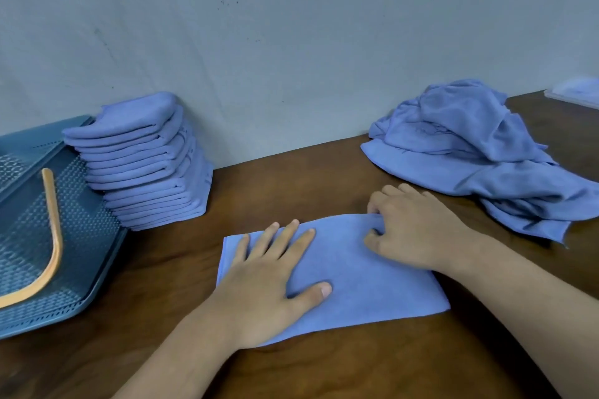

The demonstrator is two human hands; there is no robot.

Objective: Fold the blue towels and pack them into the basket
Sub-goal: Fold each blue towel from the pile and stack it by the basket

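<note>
Now, left hand (269, 278): flat, fingers spread, pinning the blue towel (366, 278) on the wooden table (291, 178).
Right hand (411, 230): pinches its far edge, likely for the next fold.
Folded stack (146, 162): beside the basket (74, 204), awaiting packing.
Unfolded heap (470, 146): right, within reach.

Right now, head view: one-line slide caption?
Left hand presses a blue towel flat while right hand pinches its edge; folded stack beside basket.

No readable text, labels or numbers anywhere.
</note>
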